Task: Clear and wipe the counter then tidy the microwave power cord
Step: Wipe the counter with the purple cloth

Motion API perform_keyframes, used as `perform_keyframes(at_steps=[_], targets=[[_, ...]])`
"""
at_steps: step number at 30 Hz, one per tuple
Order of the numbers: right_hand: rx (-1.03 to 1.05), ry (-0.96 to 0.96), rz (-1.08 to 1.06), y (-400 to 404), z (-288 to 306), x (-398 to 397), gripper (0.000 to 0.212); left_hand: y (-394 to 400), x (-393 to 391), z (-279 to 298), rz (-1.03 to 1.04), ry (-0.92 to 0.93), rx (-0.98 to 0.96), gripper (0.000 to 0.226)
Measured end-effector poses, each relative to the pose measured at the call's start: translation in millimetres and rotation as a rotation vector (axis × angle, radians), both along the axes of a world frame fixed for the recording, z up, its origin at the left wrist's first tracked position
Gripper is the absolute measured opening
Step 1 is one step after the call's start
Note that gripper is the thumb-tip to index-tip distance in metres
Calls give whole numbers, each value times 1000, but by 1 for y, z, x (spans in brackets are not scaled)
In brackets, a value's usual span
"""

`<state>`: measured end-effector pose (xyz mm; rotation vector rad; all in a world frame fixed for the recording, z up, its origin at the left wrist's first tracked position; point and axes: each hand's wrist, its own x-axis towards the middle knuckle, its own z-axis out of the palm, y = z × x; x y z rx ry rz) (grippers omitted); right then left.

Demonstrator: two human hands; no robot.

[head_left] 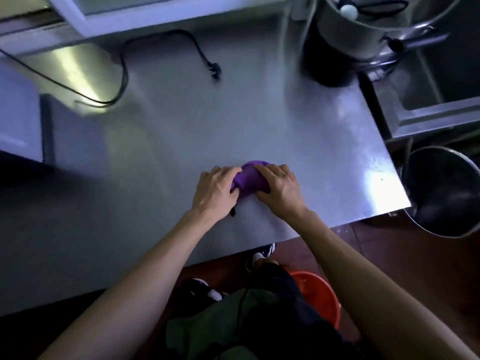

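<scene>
A bunched purple cloth [249, 179] lies on the steel counter [181, 141] near its front edge. My left hand [217, 192] grips the cloth's left end with curled fingers. My right hand [279, 189] grips its right end, fingers curled over the top. A black power cord [122, 74] loops across the back of the counter, and its plug [215, 70] lies loose on the steel. The cord's other end runs off to the left beside the microwave [18, 110].
A large steel pot [363, 29] stands at the counter's back right. A sink [428, 110] sits to the right, a metal bucket [446, 193] below it. An orange basin [317, 294] is on the floor by my feet.
</scene>
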<state>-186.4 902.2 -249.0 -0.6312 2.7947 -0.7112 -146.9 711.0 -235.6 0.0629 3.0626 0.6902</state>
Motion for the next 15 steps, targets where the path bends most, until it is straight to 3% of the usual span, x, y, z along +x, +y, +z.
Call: perform_keyframes(at_steps=[15], targets=[[-151, 272, 472, -317, 81, 135, 63, -291, 228, 75, 411, 299, 28, 41]])
